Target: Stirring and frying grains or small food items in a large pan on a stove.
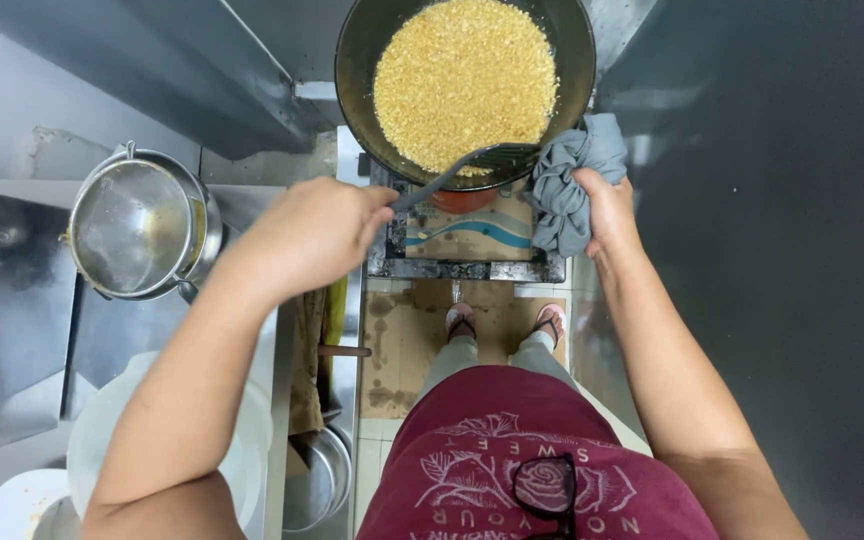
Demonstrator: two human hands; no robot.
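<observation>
A wide dark wok [362, 60] sits on a stove burner [464, 245] and is filled with golden, crumbly frying bits [464, 80]. My left hand [317, 235] grips the handle of a slotted metal spatula [472, 165], whose blade rests at the near edge of the frying bits. My right hand [607, 210] clutches a bunched grey cloth [572, 180] pressed against the wok's right rim.
A metal strainer set in a steel pot [137, 225] stands on the steel counter at left. White plastic containers [102, 440] sit at lower left. Steel bowls [317, 475] lie below the counter. My feet in sandals [507, 320] stand on stained cardboard.
</observation>
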